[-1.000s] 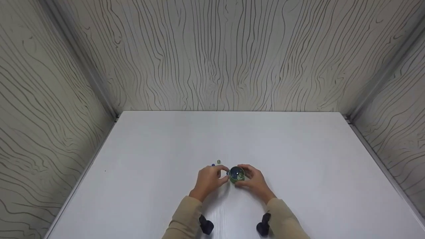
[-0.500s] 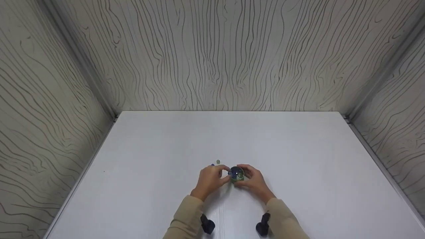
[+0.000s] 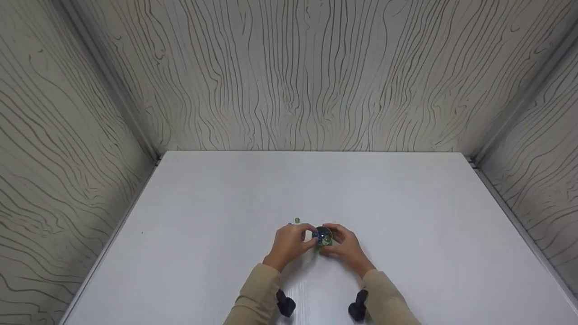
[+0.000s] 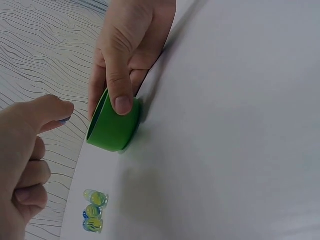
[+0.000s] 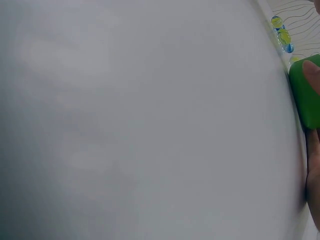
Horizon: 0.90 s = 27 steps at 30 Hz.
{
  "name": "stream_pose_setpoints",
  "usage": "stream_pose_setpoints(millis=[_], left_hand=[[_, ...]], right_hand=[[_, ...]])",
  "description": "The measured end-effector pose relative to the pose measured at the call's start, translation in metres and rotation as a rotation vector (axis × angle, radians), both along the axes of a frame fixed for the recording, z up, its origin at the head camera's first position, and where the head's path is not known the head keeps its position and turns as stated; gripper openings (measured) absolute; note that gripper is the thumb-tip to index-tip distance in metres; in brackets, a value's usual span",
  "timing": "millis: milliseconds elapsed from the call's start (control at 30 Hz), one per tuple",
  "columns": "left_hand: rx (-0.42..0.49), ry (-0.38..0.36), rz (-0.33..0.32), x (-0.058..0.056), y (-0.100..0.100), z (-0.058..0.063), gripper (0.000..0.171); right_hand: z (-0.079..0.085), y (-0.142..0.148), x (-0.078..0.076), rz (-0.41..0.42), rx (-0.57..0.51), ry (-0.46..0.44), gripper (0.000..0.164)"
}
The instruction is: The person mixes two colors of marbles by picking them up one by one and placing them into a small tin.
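A small green cup stands tilted in the left wrist view, and my right hand grips it by the side, thumb on its outer wall. From the head view, shiny blue and greenish marbles show inside the cup. My left hand pinches a small blue marble between thumb and forefinger; most of it is hidden by the fingers. In the head view these fingertips are right at the cup's left rim. Several glass marbles with yellow and blue swirls lie on the table beyond my left hand.
The white table spreads out on all sides of the hands. Wood-patterned panels enclose it at the back and both sides. Black wrist devices hang under the sleeves.
My left hand has moved a little to the right, bringing the blue marble from beside the cup to over its left rim. My right hand and the cup have stayed in place.
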<state>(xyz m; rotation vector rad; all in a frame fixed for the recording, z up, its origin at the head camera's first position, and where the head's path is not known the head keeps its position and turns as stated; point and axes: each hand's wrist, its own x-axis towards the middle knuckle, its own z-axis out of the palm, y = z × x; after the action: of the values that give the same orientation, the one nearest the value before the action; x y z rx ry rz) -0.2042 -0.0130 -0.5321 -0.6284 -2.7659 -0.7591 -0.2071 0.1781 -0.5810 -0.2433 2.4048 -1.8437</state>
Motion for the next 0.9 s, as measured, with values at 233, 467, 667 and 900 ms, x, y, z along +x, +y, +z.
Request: stream_pose_setpoints(millis=[233,467,667,900], left_hand=[[-0.016,-0.029,-0.009,-0.0007,0.0036,0.0018,0.018],[-0.016,0.056,-0.063,-0.0004,0.0052,0.0024,0.017],[-0.027,0.007,-0.058,-0.0028,0.0078,-0.0004,0.018],[-0.063,-0.029,-0.047,-0.0036,0.0097,0.0006,0.019]], right_hand=[[0.0001,0.0,0.0011,0.0,0.003,-0.001,0.065],[0.003,-0.0008,0.0021,-0.011,0.009,-0.005,0.063],[0.0029,-0.0004,0.0016,-0.004,0.009,0.0,0.063],[0.0003,0.0005,0.0,0.006,0.022,0.033,0.062]])
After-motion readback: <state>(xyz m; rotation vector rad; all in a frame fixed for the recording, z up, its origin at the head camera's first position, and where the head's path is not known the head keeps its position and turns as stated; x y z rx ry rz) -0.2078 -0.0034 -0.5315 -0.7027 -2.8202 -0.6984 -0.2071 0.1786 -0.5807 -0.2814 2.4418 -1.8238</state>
